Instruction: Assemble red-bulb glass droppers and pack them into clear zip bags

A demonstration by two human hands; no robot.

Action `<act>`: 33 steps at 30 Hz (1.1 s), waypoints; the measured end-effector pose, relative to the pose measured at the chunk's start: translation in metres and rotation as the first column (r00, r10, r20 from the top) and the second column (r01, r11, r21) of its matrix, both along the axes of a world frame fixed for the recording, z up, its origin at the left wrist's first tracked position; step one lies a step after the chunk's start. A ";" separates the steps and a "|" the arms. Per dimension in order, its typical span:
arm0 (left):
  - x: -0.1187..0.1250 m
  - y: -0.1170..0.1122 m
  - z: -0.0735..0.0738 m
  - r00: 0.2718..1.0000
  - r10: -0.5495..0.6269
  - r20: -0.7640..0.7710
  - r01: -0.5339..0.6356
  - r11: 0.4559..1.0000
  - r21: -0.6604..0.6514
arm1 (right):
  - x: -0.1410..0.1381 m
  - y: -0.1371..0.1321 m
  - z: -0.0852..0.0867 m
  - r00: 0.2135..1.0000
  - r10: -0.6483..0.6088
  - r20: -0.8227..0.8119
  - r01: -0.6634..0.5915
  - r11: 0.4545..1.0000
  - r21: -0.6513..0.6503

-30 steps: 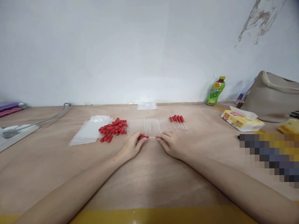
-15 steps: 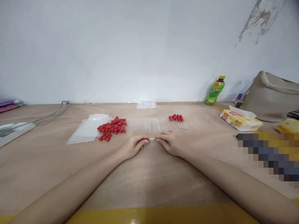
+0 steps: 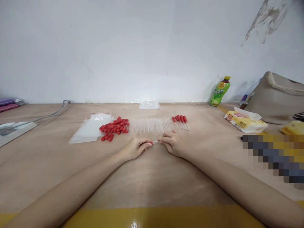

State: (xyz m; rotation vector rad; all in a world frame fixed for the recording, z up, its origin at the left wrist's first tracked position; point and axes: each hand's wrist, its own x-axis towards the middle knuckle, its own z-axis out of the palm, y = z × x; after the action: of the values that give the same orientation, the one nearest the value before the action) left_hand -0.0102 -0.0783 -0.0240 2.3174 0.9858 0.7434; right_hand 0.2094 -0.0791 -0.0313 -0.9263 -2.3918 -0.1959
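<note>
My left hand (image 3: 137, 148) pinches a red rubber bulb (image 3: 151, 143), most of it hidden by the fingers. Held between the fingertips of my right hand (image 3: 173, 143) is a thin clear glass dropper tube (image 3: 155, 142), its left end meeting the bulb. How far the tube sits inside the bulb I cannot tell. Beyond my left hand lies a heap of red rubber bulbs (image 3: 116, 126). A row of clear glass tubes (image 3: 152, 125) stretches behind both hands. Several droppers with red bulbs fitted (image 3: 180, 119) lie side by side past my right hand.
Clear zip bags (image 3: 85, 129) lie left of the bulbs, with another bag (image 3: 149, 105) by the wall. At the right stand a green drink bottle (image 3: 219, 91), a yellow tissue pack (image 3: 244, 122) and a beige bag (image 3: 280, 98). A power strip (image 3: 19, 131) is far left.
The tube and bulb between my hands are now slightly tilted, the tube's right end higher. Both hands keep their grip in nearly the same place; the view has shifted a little.
</note>
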 end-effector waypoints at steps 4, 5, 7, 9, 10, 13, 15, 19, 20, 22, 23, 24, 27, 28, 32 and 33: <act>0.001 0.000 -0.001 0.995 0.090 0.030 -0.092 0.992 0.088 | -0.004 -0.004 -0.002 0.997 -0.029 -0.076 0.029 1.000 0.004; 0.002 0.000 0.000 0.993 0.107 0.043 -0.112 0.985 0.131 | -0.004 -0.004 -0.003 0.993 -0.018 -0.116 0.016 1.000 -0.013; 0.002 0.000 0.002 0.991 0.121 0.063 -0.132 0.967 0.217 | -0.005 -0.003 -0.003 0.984 0.013 -0.180 -0.021 0.999 -0.044; 0.002 0.000 0.004 0.991 0.116 0.070 -0.131 0.953 0.273 | -0.004 -0.002 -0.004 0.977 0.034 -0.210 -0.048 0.997 -0.062; 0.001 0.000 0.004 0.991 0.114 0.074 -0.130 0.949 0.288 | -0.003 -0.002 -0.004 0.976 0.039 -0.215 -0.055 0.996 -0.068; 0.001 -0.001 0.004 0.992 0.105 0.075 -0.123 0.944 0.305 | -0.001 -0.001 -0.004 0.974 0.055 -0.222 -0.071 0.995 -0.067; 0.001 -0.002 0.003 0.994 0.090 0.053 -0.102 0.950 0.296 | -0.001 -0.002 -0.004 0.974 0.071 -0.216 -0.084 0.995 -0.051; 0.001 -0.002 0.001 0.998 0.065 0.011 -0.065 0.961 0.270 | -0.004 -0.003 -0.003 0.982 0.080 -0.172 -0.080 0.997 0.003; 0.001 -0.002 0.001 0.998 0.065 0.011 -0.065 0.960 0.272 | -0.004 -0.004 -0.002 0.984 0.078 -0.160 -0.077 0.997 0.012; 0.001 -0.003 0.001 0.998 0.061 0.012 -0.062 0.958 0.278 | -0.006 -0.005 -0.001 0.987 0.075 -0.142 -0.073 0.997 0.018; 0.001 -0.003 0.001 0.998 0.055 0.010 -0.056 0.958 0.280 | -0.007 -0.006 -0.001 0.988 0.072 -0.136 -0.070 0.997 0.018; 0.001 -0.003 0.001 0.999 0.049 0.007 -0.049 0.958 0.282 | -0.008 -0.006 -0.001 0.989 0.067 -0.131 -0.066 0.998 0.013; 0.002 -0.004 0.002 0.999 0.040 0.000 -0.038 0.955 0.294 | -0.010 -0.007 -0.003 0.990 0.053 -0.129 -0.055 0.998 -0.006; 0.002 -0.004 0.002 0.999 0.039 0.000 -0.037 0.953 0.300 | -0.011 -0.007 -0.003 0.991 0.049 -0.128 -0.051 0.999 -0.011; 0.002 -0.003 0.002 0.999 0.034 0.001 -0.033 0.956 0.291 | -0.012 -0.006 -0.004 0.994 0.022 -0.109 -0.028 0.999 -0.046; 0.002 -0.003 0.002 0.999 0.041 0.002 -0.040 0.958 0.285 | -0.013 -0.006 -0.004 0.995 0.016 -0.101 -0.023 0.998 -0.064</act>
State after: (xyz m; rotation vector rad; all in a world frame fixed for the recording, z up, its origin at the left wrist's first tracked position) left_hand -0.0083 -0.0812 -0.0221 2.5495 0.9846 0.9524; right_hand 0.1969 -0.0847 -0.0352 -0.9203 -2.3252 -0.0625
